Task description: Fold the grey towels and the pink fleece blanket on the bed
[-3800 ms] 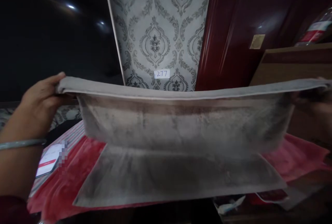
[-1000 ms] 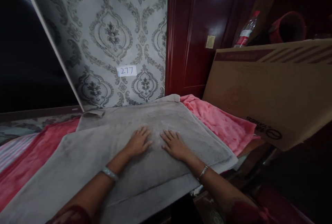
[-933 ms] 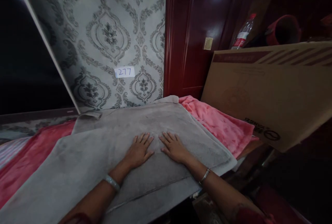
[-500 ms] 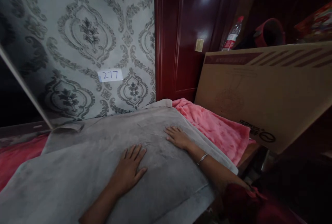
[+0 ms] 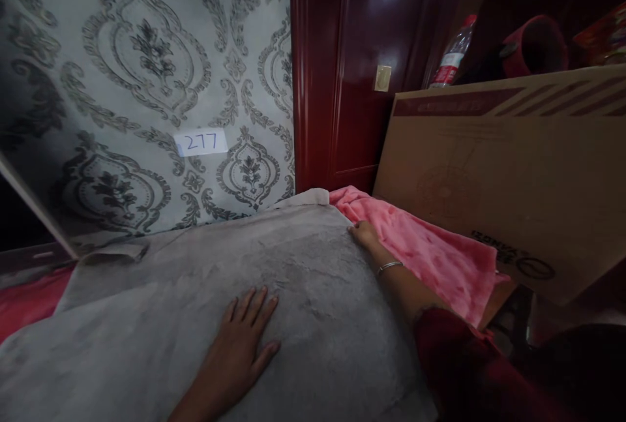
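Note:
A grey plush blanket [image 5: 313,350] is spread out in front of me. My left hand [image 5: 244,337] lies flat on its middle, fingers spread and holding nothing. My right hand [image 5: 364,234], with a silver bangle [image 5: 390,267] at the wrist, is at the blanket's far right edge. Its fingers are curled closed on that edge, partly hidden from me. Just past this hand a pink blanket [image 5: 440,252] shows from under the grey one.
A large cardboard box [image 5: 508,174] leans at the right, with a plastic bottle [image 5: 452,57] behind its top edge. Ahead are a patterned wall [image 5: 161,83] with a paper label [image 5: 201,142] and a dark red panel [image 5: 359,122].
My right hand has moved outward from lying flat on the grey blanket to its right edge, and its fingers have closed there. My left hand stays flat. The view has shifted slightly.

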The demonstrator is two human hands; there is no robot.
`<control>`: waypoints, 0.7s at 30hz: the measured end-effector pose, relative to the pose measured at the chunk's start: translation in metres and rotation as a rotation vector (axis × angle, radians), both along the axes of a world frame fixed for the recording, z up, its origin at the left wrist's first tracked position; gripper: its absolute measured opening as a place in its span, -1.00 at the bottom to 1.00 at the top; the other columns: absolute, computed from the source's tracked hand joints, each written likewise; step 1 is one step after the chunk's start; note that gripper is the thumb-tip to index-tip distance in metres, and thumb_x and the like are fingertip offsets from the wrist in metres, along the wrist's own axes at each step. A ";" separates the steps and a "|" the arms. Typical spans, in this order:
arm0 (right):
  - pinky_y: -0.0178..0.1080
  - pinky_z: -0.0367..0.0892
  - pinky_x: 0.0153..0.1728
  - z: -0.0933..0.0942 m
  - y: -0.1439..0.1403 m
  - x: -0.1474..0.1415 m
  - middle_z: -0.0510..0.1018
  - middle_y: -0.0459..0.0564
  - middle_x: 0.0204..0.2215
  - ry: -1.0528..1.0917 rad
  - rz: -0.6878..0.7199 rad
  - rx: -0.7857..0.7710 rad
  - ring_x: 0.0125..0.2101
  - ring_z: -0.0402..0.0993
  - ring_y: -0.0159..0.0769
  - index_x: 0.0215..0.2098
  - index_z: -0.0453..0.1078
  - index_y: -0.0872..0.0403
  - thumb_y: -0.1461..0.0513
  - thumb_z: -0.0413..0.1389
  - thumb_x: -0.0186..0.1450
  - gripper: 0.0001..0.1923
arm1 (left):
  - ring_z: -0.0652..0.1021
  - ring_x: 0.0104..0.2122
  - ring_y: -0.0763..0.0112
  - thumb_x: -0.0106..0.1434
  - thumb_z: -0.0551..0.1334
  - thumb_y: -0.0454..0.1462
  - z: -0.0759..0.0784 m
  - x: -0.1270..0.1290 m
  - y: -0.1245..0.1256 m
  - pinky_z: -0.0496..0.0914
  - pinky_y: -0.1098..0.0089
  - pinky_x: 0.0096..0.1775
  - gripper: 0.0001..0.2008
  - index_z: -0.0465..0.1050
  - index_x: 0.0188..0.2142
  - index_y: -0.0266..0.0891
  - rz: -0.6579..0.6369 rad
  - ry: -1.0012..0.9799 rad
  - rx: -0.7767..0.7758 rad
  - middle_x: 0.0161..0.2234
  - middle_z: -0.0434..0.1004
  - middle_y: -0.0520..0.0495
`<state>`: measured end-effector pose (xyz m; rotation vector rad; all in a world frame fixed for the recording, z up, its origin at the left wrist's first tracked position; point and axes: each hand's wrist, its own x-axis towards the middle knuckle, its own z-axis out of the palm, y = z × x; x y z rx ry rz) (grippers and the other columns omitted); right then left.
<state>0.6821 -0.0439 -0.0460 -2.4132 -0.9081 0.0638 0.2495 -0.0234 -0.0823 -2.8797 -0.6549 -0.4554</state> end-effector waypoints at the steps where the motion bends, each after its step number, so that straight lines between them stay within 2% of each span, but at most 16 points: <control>1: -0.33 0.33 -0.37 0.001 0.003 0.002 0.65 0.11 -0.34 0.017 -0.017 0.030 -0.33 0.57 -0.20 -0.25 0.59 0.17 0.14 0.10 0.29 -0.70 | 0.20 0.33 0.00 0.39 0.05 0.04 0.000 0.000 -0.001 0.20 -0.14 0.24 -0.35 -0.05 0.41 0.06 0.001 0.000 0.008 0.39 0.06 -0.07; 5: -0.32 0.27 -0.47 0.001 0.013 0.009 0.63 0.12 -0.41 0.046 -0.085 0.173 -0.41 0.54 -0.22 -0.33 0.56 0.21 0.16 0.07 0.28 -0.70 | 0.21 0.33 0.03 0.39 0.07 0.01 0.001 -0.001 -0.002 0.21 -0.13 0.24 -0.33 -0.11 0.41 0.09 0.000 -0.016 0.041 0.40 0.04 -0.04; 10: -0.32 0.25 -0.47 -0.014 0.017 0.012 0.61 0.10 -0.46 0.053 -0.095 0.325 -0.43 0.51 -0.22 -0.47 0.49 0.16 0.18 0.08 0.22 -0.76 | 0.22 0.33 0.01 0.38 0.10 0.00 -0.001 -0.001 -0.002 0.21 -0.14 0.24 -0.29 -0.17 0.42 0.11 -0.014 -0.039 0.042 0.40 0.04 -0.02; 13: -0.32 0.30 -0.42 -0.020 0.015 0.011 0.61 0.09 -0.44 0.056 -0.068 0.392 -0.41 0.50 -0.21 -0.43 0.47 0.16 0.14 0.04 0.23 -0.73 | 0.19 0.34 0.01 0.37 0.09 0.02 0.002 0.000 -0.004 0.18 -0.16 0.26 -0.30 -0.17 0.42 0.13 -0.004 -0.017 -0.021 0.41 0.01 -0.03; 16: -0.26 0.34 -0.34 -0.020 0.010 0.008 0.61 0.15 -0.39 0.056 -0.023 0.424 -0.35 0.50 -0.16 -0.36 0.47 0.18 0.10 -0.02 0.24 -0.66 | 0.11 0.37 0.00 0.37 0.09 0.05 0.010 0.001 -0.012 0.10 -0.20 0.29 -0.31 -0.11 0.41 0.10 0.030 0.037 -0.150 0.42 -0.04 -0.05; 19: -0.09 0.34 -0.27 -0.025 0.006 0.008 0.59 0.32 -0.34 0.048 0.021 0.373 -0.28 0.50 0.01 -0.22 0.49 0.23 0.13 -0.05 0.23 -0.61 | 0.02 0.39 -0.02 0.33 0.14 0.06 0.021 0.003 -0.022 0.01 -0.19 0.32 -0.28 -0.04 0.40 0.05 0.058 0.075 -0.285 0.43 -0.07 -0.09; 21: -0.02 0.32 -0.31 -0.037 0.007 0.016 0.57 0.42 -0.34 -0.042 0.001 0.140 -0.29 0.51 0.09 -0.17 0.51 0.24 0.14 -0.07 0.24 -0.57 | 0.00 0.40 -0.04 0.31 0.16 0.09 0.024 0.003 -0.027 -0.03 -0.19 0.33 -0.25 -0.01 0.40 0.02 0.052 0.069 -0.344 0.43 -0.07 -0.13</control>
